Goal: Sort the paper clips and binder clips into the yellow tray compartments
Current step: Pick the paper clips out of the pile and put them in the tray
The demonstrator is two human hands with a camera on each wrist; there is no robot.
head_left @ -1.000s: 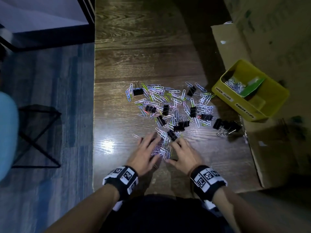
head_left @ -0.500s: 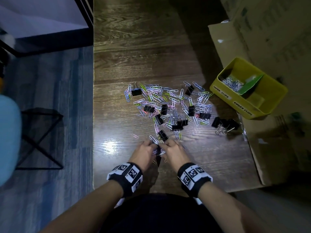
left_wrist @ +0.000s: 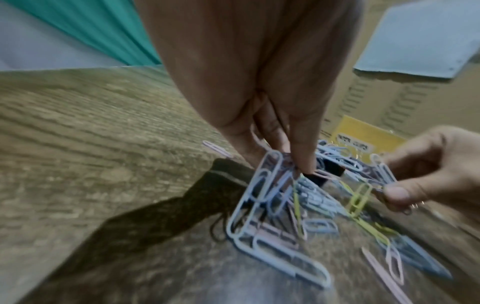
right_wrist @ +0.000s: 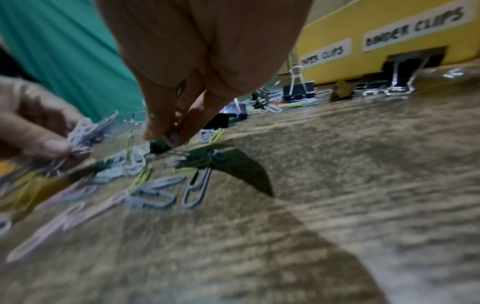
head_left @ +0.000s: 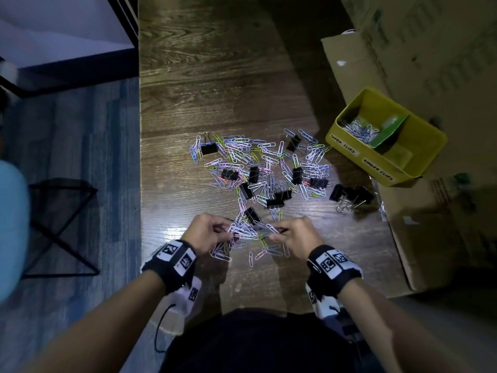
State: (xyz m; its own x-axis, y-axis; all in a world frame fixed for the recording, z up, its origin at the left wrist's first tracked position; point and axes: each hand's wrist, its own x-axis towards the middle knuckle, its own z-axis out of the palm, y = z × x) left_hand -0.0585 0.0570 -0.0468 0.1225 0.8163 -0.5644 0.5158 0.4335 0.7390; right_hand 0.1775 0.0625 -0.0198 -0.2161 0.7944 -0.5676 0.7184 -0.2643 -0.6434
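Hands meet at the near edge of the dark wooden tabletop (head_left: pixel 215 84): the left hand (head_left: pixel 208 232) pinches a tangled bunch of pastel wire paper clips (head_left: pixel 243 231), and the right hand (head_left: pixel 294 238) pinches its other side. Black metal binder clips (head_left: pixel 349 195) lie scattered beyond. The yellow plastic tray (head_left: pixel 427 141) sits far right on cardboard.

The room is dim, and the light falls from overhead: a white glare patch shines on the wooden worktop (head_left: pixel 188 162) near the left hand (head_left: pixel 207 231). Both wrist views are smeared with motion blur, edges bowed by the wide lens. Each hand throws a hard, dark shadow across the wood.
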